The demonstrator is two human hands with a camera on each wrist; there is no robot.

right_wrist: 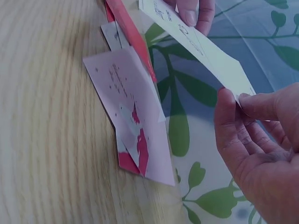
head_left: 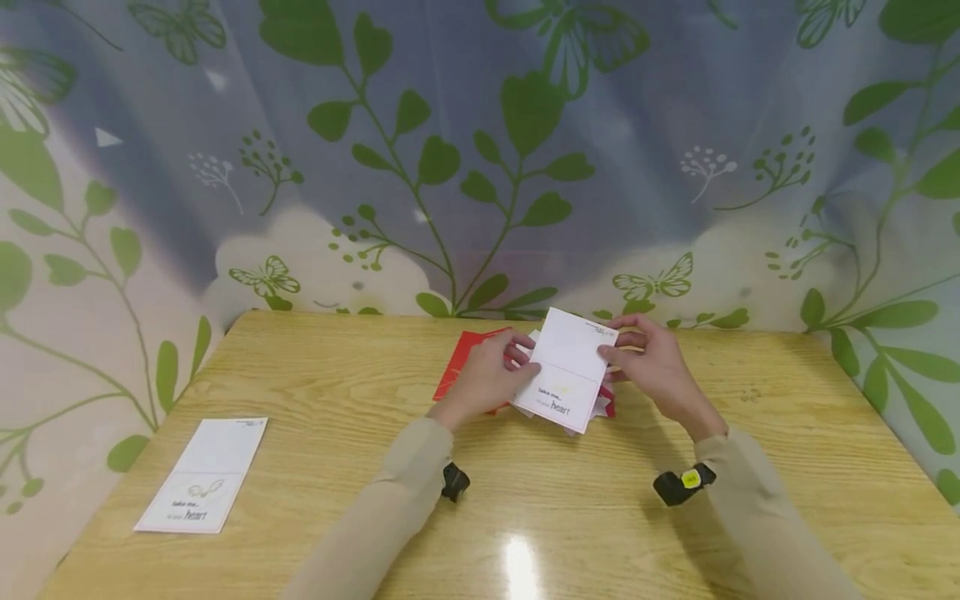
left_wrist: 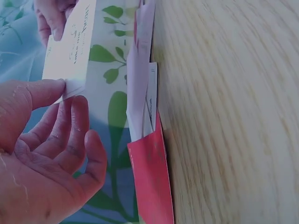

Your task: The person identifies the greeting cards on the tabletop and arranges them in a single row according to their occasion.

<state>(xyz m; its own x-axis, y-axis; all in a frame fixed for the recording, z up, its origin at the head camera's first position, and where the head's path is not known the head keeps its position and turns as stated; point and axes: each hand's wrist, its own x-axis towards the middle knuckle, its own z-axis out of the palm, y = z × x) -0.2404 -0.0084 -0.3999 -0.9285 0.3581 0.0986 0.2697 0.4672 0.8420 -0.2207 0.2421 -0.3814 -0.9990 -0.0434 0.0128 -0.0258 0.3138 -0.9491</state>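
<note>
Between my two hands a white greeting card point(head_left: 562, 367) is held up, unfolded, over a small pile of cards. Its lower half reads "take me... to your heart". My left hand point(head_left: 491, 371) pinches its left edge between thumb and fingers. On the opposite edge my right hand point(head_left: 652, 362) pinches it with thumb and forefinger. Beneath lie a red card point(head_left: 465, 358) and a pale pink card point(right_wrist: 126, 112) with red shapes on it. In the left wrist view, the red card point(left_wrist: 152, 182) has white paper sticking out of it.
A similar white card point(head_left: 202, 475) lies unfolded at the left of the wooden table point(head_left: 360, 358). Behind the table's far edge hangs a curtain point(head_left: 465, 167) with green leaves and butterflies.
</note>
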